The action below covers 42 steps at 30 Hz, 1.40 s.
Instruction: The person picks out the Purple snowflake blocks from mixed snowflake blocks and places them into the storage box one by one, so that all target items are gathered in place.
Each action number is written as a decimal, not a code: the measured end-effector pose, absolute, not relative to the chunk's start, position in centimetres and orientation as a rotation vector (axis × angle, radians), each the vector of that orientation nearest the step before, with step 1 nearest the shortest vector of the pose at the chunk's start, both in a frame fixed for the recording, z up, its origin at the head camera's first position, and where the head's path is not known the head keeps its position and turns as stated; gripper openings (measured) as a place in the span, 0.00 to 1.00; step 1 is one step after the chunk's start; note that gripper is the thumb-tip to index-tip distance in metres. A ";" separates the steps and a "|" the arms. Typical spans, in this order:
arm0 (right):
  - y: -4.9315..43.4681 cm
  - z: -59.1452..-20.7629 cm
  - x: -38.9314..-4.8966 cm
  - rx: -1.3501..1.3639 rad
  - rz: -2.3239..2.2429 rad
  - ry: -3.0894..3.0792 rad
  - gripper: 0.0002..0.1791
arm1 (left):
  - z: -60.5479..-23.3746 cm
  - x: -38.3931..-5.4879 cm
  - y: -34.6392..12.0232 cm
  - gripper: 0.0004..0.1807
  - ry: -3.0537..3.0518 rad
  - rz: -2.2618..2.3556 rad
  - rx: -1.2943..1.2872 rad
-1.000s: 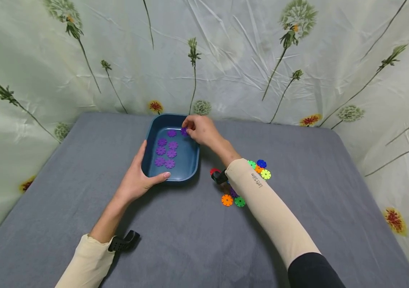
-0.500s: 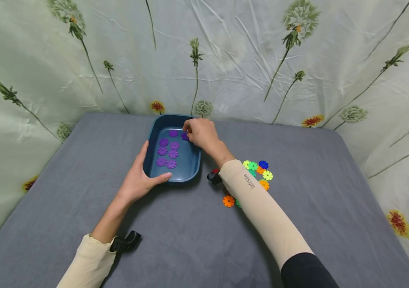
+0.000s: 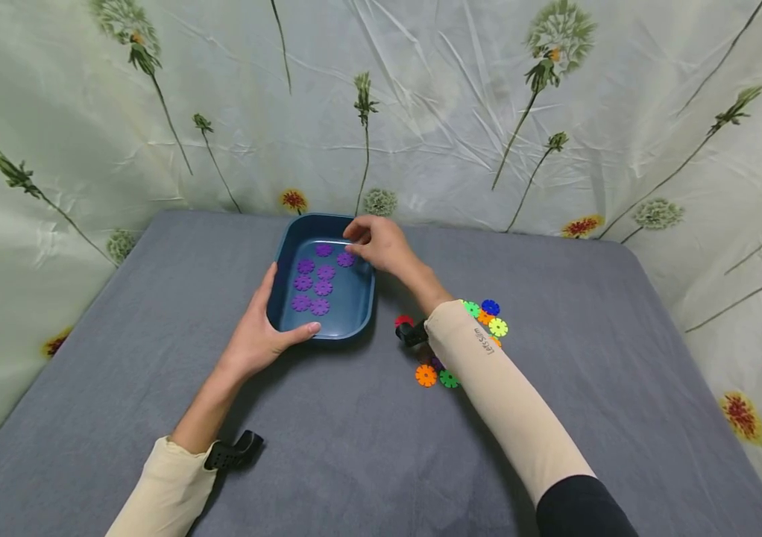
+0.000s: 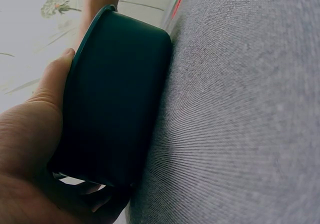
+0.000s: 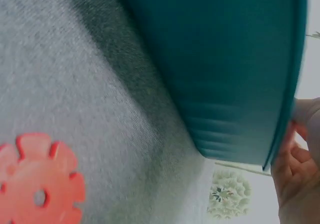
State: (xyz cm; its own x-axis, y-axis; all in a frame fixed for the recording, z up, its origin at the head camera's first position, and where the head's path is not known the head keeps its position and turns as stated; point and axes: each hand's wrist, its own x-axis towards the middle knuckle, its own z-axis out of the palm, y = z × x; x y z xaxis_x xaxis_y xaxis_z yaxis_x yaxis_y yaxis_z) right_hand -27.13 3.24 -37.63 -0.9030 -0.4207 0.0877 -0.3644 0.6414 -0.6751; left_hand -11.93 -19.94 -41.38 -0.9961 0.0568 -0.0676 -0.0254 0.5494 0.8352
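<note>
A blue rectangular tray (image 3: pixel 349 317) stands on the grey cloth, with several purple notched plastic discs (image 3: pixel 323 288) lying flat inside, apart from its right side and near end. My left hand (image 3: pixel 253 339) holds the tray's near left corner, thumb on the near rim and fingers along the left side; the left wrist view shows the thumb on the rim. Over the tray's far right part hovers my right hand (image 3: pixel 384 245), fingers loosely bent. Just below its fingertips lies one purple disc (image 3: pixel 346 259). The tray wall hides the discs in both wrist views.
Right of the tray, loose discs lie partly under my right forearm: a red disc (image 3: pixel 403 321), an orange disc (image 3: pixel 426 375), a green disc (image 3: pixel 449 379), a blue disc (image 3: pixel 490 306) and a yellow disc (image 3: pixel 498 327). A flower-printed curtain (image 3: pixel 435 149) hangs behind the table.
The purple disc that my right fingers held now lies on the tray floor. Those fingers have parted from it and lifted slightly. My left hand keeps its hold on the tray.
</note>
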 end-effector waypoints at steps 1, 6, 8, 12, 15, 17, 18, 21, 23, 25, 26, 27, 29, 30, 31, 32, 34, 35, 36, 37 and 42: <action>3.5 -37.6 -27.1 -0.674 -1.183 2.738 0.12 | -41.4 -11.9 -20.0 0.70 2.688 1.450 0.026; 4.5 -37.6 -26.6 -0.701 -1.395 2.627 0.14 | -41.5 -12.0 -20.1 0.71 2.692 1.446 0.025; 4.8 -37.6 -26.3 -0.715 -1.433 2.607 0.14 | -41.5 -12.0 -20.1 0.71 2.693 1.446 0.027; 5.6 -37.1 -25.7 -0.757 -1.476 2.581 0.12 | -41.3 -11.9 -20.1 0.70 2.690 1.446 0.023; 6.3 -36.7 -25.3 -0.770 -1.492 2.575 0.11 | -41.1 -11.8 -20.0 0.70 2.685 1.445 0.017; 6.9 -36.6 -25.0 -0.774 -1.497 2.574 0.11 | -41.0 -11.8 -20.1 0.71 2.682 1.447 0.013; 7.1 -36.5 -24.9 -0.773 -1.498 2.570 0.11 | -41.1 -11.8 -20.1 0.71 2.682 1.446 0.010; 8.0 -36.2 -24.5 -0.765 -1.503 2.556 0.13 | -41.1 -11.8 -20.2 0.71 2.688 1.444 0.007; 8.6 -36.0 -24.2 -0.764 -1.499 2.545 0.13 | -41.2 -11.8 -20.3 0.71 2.694 1.442 0.008; 9.3 -35.8 -24.0 -0.765 -1.488 2.549 0.13 | -41.2 -11.8 -20.3 0.71 2.701 1.438 0.015; 9.7 -35.6 -23.9 -0.765 -1.481 2.553 0.12 | -41.3 -11.9 -20.3 0.71 2.703 1.437 0.019; 10.2 -35.5 -23.9 -0.763 -1.473 2.557 0.11 | -41.3 -11.9 -20.3 0.70 2.704 1.434 0.019; 11.1 -35.3 -23.7 -0.760 -1.460 2.564 0.10 | -41.3 -11.9 -20.2 0.70 2.704 1.433 0.022; 11.5 -35.2 -23.6 -0.755 -1.458 2.564 0.10 | -41.3 -11.9 -20.2 0.70 2.704 1.430 0.022; 12.0 -35.1 -23.4 -0.748 -1.453 2.565 0.09 | -41.3 -11.9 -20.2 0.70 2.704 1.430 0.024; 12.5 -35.0 -23.3 -0.743 -1.447 2.564 0.09 | -41.3 -11.9 -20.1 0.70 2.703 1.430 0.024; 13.4 -35.0 -23.1 -0.744 -1.442 2.559 0.09 | -41.4 -12.0 -20.1 0.70 2.703 1.433 0.027; 13.9 -35.0 -22.9 -0.742 -1.436 2.558 0.10 | -41.4 -12.0 -20.1 0.70 2.703 1.432 0.027; 14.4 -35.0 -22.8 -0.738 -1.424 2.561 0.10 | -41.4 -12.1 -20.1 0.70 2.701 1.431 0.027; 14.9 -35.0 -22.6 -0.732 -1.414 2.562 0.10 | -41.4 -12.1 -20.1 0.70 2.700 1.432 0.027; 17.0 -35.2 -21.7 -0.673 -1.363 2.577 0.10 | -41.5 -12.1 -20.1 0.71 2.688 1.434 0.014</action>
